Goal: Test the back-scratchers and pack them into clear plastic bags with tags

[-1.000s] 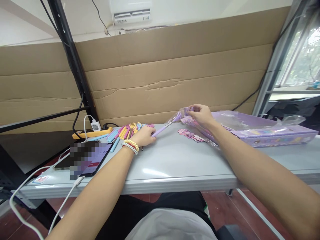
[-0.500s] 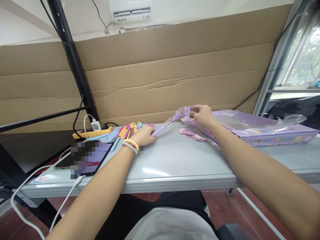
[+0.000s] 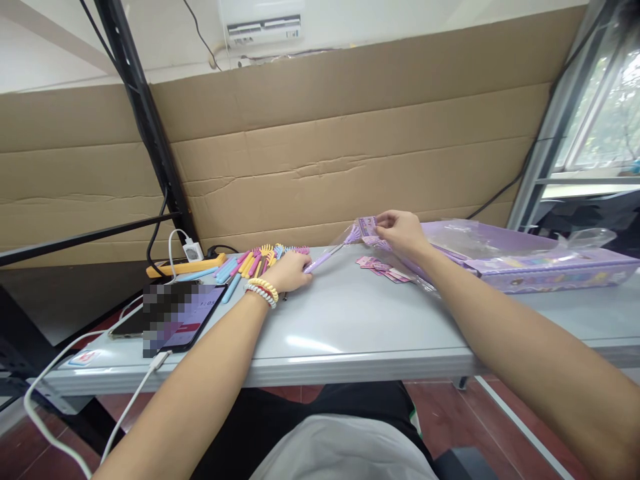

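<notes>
My left hand (image 3: 290, 271) is closed round the lower end of a purple pen (image 3: 327, 255) that slants up to the right over the grey table (image 3: 350, 327). My right hand (image 3: 400, 232) pinches a small purple card (image 3: 369, 225) and a clear plastic sleeve (image 3: 400, 263) at the pen's upper tip. Several small pink and purple cards (image 3: 383, 268) lie on the table just below my right hand. A fan of coloured pens (image 3: 250, 263) lies behind my left hand.
A phone (image 3: 180, 317) on a white cable lies at the table's left front. A yellow power strip with a charger (image 3: 185, 263) sits at the back left. A long purple box (image 3: 530, 263) with plastic wrap lies to the right. A cardboard wall stands behind the table.
My right hand has shifted slightly left with the card and sleeve. My left hand stays put on the pen.
</notes>
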`<state>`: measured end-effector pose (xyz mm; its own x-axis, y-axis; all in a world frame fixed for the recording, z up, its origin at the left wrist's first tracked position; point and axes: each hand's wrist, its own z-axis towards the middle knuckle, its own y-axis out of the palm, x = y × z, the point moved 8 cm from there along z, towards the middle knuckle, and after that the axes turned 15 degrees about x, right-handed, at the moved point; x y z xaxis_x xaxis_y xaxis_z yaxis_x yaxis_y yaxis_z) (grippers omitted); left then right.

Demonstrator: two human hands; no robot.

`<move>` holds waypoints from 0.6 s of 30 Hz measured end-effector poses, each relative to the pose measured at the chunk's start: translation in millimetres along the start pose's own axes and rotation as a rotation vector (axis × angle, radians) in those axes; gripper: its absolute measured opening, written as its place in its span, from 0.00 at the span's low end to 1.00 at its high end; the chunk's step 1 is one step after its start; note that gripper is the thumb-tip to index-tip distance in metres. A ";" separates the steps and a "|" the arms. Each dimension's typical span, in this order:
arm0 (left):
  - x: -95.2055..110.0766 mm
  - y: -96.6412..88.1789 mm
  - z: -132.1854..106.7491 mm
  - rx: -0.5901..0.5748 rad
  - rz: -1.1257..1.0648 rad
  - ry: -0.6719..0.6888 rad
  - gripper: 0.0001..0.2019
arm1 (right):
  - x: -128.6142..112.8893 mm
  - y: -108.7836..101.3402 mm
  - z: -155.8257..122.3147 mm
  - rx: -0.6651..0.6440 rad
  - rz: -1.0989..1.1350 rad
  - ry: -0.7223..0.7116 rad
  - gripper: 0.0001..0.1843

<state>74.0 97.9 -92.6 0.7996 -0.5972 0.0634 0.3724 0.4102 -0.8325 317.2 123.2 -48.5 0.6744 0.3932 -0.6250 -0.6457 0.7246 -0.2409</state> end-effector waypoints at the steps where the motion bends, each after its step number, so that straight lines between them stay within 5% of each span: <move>1: -0.1 0.0 0.0 0.001 0.000 -0.002 0.05 | -2.2 2.6 -1.9 -0.017 0.016 -0.026 0.16; 4: 0.4 -0.7 0.5 0.012 -0.006 0.004 0.06 | -7.0 7.8 -8.8 -0.059 0.064 -0.060 0.25; 9: 1.2 -1.1 1.1 0.018 -0.017 0.008 0.06 | -9.6 16.5 -17.9 -0.180 0.230 -0.051 0.26; 18: 3.1 -1.2 -3.4 -0.059 -0.240 -0.150 0.02 | 9.9 27.4 -1.3 -0.202 0.586 0.262 0.30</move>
<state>74.4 93.3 -93.4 0.7541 -0.5619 0.3399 0.5352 0.2261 -0.8139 305.7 146.2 -62.3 0.0995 0.5204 -0.8481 -0.9499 0.3034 0.0747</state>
